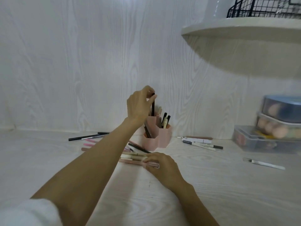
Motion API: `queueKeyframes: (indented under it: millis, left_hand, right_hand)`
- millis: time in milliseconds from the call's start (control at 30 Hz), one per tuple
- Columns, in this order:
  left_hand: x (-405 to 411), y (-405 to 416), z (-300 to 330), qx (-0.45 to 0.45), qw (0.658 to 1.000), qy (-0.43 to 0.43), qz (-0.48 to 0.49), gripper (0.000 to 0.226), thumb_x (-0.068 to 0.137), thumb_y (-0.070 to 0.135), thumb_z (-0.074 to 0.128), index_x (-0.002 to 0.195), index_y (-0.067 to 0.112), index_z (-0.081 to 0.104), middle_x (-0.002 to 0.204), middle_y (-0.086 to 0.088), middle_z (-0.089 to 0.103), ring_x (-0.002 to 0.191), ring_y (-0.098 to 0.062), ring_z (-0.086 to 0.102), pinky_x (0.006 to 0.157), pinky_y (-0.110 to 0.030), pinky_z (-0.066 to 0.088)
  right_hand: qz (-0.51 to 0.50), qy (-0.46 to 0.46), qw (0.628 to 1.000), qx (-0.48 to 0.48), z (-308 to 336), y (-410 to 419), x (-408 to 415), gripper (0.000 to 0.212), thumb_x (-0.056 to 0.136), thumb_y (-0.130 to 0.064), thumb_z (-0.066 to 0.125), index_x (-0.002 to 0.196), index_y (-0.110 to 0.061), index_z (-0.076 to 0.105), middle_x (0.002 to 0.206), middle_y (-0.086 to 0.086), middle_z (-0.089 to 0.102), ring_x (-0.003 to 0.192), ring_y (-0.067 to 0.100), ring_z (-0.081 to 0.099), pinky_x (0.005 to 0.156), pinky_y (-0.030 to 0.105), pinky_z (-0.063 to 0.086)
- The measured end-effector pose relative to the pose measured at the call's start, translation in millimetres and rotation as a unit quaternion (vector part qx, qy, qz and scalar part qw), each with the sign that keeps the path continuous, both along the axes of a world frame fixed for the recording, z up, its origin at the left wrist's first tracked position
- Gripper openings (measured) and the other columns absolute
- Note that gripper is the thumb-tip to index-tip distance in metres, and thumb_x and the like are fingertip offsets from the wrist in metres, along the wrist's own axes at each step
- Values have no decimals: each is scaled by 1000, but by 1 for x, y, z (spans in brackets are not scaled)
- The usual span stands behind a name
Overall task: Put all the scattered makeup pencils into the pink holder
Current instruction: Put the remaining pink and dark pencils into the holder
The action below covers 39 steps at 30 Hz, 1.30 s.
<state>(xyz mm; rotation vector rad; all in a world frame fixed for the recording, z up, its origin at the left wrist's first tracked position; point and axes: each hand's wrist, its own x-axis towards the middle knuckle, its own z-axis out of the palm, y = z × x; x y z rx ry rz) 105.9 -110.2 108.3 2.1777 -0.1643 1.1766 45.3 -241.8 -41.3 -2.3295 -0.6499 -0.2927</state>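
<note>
The pink holder stands at the back of the white table, against the wall, with several pencils upright in its compartments. My left hand is raised above it, pinching the top of a dark pencil held upright over the holder's back compartment. My right hand rests on the table in front of the holder, fingers closed on a pink pencil lying flat. More pencils lie left of the holder, in front of it and to its right.
A clear pen-like stick lies alone at the right. Stacked clear storage boxes with sponges stand at the far right. A white shelf carrying a black wire basket overhangs the upper right.
</note>
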Motion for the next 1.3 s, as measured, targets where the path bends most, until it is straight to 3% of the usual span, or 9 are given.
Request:
queueKeyframes:
  millis: [100,267,400,533,700,900,1033,1133,1300]
  left_hand:
    - [6,3,-17,100,991,83,27,19,92,33,59,102,21,71,109,5,72,103,-16,64,73,-26,43]
    - [-7,26,-48,191,971,141,13,34,96,34,49,127,24,61,150,-1,39,143,-22,22,114,-37,17]
    - [-52,56,-92,67,993,90,21,26,96,28,52,117,24,65,136,2,53,129,-21,38,103,-37,31]
    - [-94,92,-130,24,986,143,84,16,93,20,55,100,26,69,112,9,64,109,-17,50,80,-25,31]
    - [-113,111,-144,75,960,246,109,24,89,14,54,106,23,68,114,5,67,107,-22,55,83,-33,42]
    - [-110,96,-144,115,968,219,35,29,91,18,53,114,27,68,119,6,64,110,-19,53,86,-31,42]
    - [-106,94,-149,123,972,201,11,29,93,20,51,118,27,65,118,7,62,110,-17,50,89,-31,41]
    - [-105,95,-150,122,971,206,15,29,94,23,49,118,28,63,116,9,60,111,-15,47,91,-29,37]
    - [-103,94,-152,115,971,211,14,30,95,25,48,121,30,62,117,10,59,112,-15,46,92,-28,35]
  right_hand:
    - [-4,-3,1000,6,0,1,1,16,81,-45,67,93,-34,71,111,-20,66,105,-1,55,87,16,41]
    - [3,-11,1000,-12,0,1,1,17,85,-42,62,96,-32,71,119,-19,62,110,2,50,83,17,33]
    - [7,-15,1000,-19,1,1,-1,14,87,-41,61,96,-34,70,117,-20,62,109,1,49,79,12,32]
    - [8,-35,999,-18,3,2,0,14,86,-39,63,96,-33,71,116,-17,62,109,4,48,84,14,33]
    - [-15,-79,997,14,9,2,-5,13,84,-28,67,95,-24,73,107,-9,64,105,8,50,91,25,32]
    - [-72,-72,971,216,39,1,-15,18,91,-12,58,101,-25,65,95,-10,66,86,-6,58,75,5,43]
    - [-120,-156,940,279,81,-2,-9,16,84,-8,65,95,-19,62,71,-8,61,66,-1,57,65,7,44]
    - [-157,-180,953,189,108,8,5,2,87,-19,64,88,-19,62,75,-9,64,66,3,58,64,18,46]
    - [-168,-97,976,-98,124,42,36,23,97,-28,42,93,-11,57,82,3,64,73,25,58,62,32,40]
